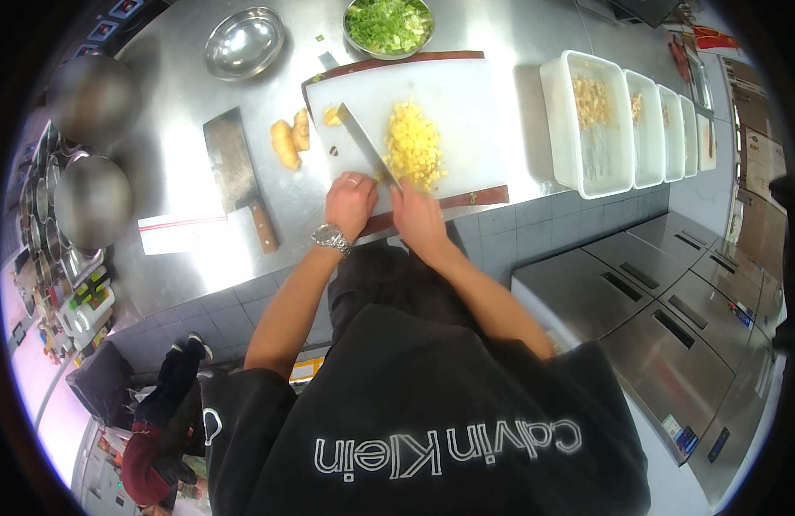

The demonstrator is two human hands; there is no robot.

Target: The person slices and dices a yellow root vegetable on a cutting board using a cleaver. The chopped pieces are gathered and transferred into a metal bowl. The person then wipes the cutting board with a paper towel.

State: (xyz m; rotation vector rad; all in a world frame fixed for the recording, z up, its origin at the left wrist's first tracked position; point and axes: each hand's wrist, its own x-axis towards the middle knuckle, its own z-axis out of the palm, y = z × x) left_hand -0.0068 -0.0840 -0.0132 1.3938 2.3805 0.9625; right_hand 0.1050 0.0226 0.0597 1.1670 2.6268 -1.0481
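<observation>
My right hand (418, 216) grips a kitchen knife (369, 145), its blade slanting away to the left over the white cutting board (471, 129). My left hand (351, 203), with a ring and a metal wristwatch, rests curled at the board's near edge, left of the blade. Whether its fingers pinch anything is hidden. A heap of diced yellow pieces, apparently ginger (413, 142), lies on the board right of the blade. One small yellow chunk (331, 117) sits near the blade's far end. Two larger ginger pieces (284, 145) lie on the steel counter left of the board.
A cleaver (233, 164) with a wooden handle lies at left, by a white sheet or bag (178, 233). An empty steel bowl (244, 44) and a bowl of chopped greens (389, 29) stand beyond. White tubs (562, 122) line the right. Another person (146, 461) is at lower left.
</observation>
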